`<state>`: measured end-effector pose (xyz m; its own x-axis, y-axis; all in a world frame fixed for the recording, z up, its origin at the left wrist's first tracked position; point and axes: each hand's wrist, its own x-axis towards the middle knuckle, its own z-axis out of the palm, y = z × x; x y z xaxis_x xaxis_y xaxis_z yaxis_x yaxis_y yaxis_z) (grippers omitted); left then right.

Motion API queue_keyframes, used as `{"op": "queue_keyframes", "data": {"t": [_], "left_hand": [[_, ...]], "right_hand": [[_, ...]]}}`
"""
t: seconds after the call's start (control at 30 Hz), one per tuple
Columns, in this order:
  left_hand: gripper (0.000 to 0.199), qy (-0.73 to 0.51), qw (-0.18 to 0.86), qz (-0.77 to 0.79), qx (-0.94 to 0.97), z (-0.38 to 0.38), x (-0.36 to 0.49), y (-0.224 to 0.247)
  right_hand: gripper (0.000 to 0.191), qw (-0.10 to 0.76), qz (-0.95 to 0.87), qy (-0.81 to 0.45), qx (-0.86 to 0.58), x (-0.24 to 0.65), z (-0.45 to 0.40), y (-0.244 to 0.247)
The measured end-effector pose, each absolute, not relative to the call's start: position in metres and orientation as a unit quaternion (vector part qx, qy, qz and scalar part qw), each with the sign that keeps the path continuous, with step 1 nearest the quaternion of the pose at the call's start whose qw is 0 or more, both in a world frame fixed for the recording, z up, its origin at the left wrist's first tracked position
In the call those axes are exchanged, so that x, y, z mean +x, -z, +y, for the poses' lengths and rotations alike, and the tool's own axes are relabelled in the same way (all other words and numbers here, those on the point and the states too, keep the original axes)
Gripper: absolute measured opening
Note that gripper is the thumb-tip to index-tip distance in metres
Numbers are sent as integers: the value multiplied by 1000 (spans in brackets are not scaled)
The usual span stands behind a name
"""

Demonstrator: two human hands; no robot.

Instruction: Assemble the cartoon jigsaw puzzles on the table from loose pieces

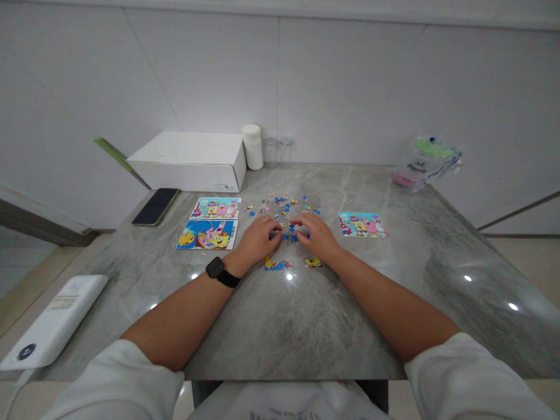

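Small jigsaw puzzle pieces (pixel 286 205) lie scattered on the grey marbled table, just beyond my hands. My left hand (pixel 261 236) is curled, its thumb and index finger drawn together beside blue pieces; what they hold, if anything, is too small to make out. Opposite it, my right hand (pixel 317 234) pinches at a blue puzzle piece (pixel 292 228) with thumb and index finger. Closer to me are a joined strip of pieces (pixel 279 265) in yellow, blue and pink, and a smaller yellow cluster (pixel 313 262) to its right.
Two cartoon picture cards (pixel 216 208) lie left, another card (pixel 363 224) right. A phone (pixel 156 206), white box (pixel 188 160), white bottle (pixel 252 147) and two clear glasses (pixel 279 153) stand or lie farther back. A plastic bag (pixel 426 163) is back right, a white power bank (pixel 56 321) front left.
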<state>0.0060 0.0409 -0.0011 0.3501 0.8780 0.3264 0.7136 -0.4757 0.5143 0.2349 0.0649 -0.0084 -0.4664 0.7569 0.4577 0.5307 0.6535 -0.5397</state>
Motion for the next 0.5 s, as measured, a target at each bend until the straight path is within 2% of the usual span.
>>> {"op": "queue_keyframes", "data": {"t": [0.2, 0.5], "left_hand": [[16, -232, 107, 485, 836, 39, 12, 6], [18, -223, 90, 490, 838, 39, 9, 9]], "right_hand": [[29, 272, -869, -149, -386, 234, 67, 17], [20, 221, -891, -113, -380, 230, 60, 15]]}}
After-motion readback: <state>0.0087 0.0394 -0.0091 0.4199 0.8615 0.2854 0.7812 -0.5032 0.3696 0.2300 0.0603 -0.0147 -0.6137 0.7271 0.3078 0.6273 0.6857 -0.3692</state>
